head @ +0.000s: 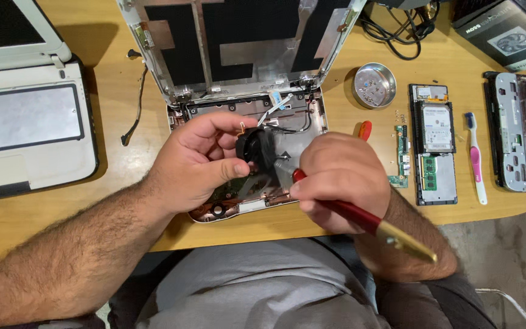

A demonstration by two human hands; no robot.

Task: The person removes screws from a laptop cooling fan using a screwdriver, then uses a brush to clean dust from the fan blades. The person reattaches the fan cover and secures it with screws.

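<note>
While the left hand (197, 159) curls its thumb and fingers around a small black plastic cooling fan (255, 149), clamping it just above the opened laptop base (312, 125), the right hand (341, 181) closes in a fist on a glossy red-handled brush with a brass-coloured ferrule end (360, 218); its pale bristled tip meets the fan's lower right edge. The fan is boxy and matte, with thin wires trailing from its top toward the base; the base is a shallow, rounded shell of pale plastic, its inside showing dark board and coppery metal, and its hinged lid (238, 42) stands open behind, lined with black sheet and dull metal strips. All of this rests on a smooth light wooden table (111, 201). To the right, well apart from the hands, sit a round shiny steel dish (374, 85), a narrow green circuit board (402, 155), a flat black tray holding a silver hard drive and memory module (436, 186), a pink and white toothbrush (475, 159), and a grey metal frame piece (522, 140); an orange tool handle (365, 129) peeks out just behind the right hand. At far left lies a second white laptop (28, 122) with a grey panel.
</note>
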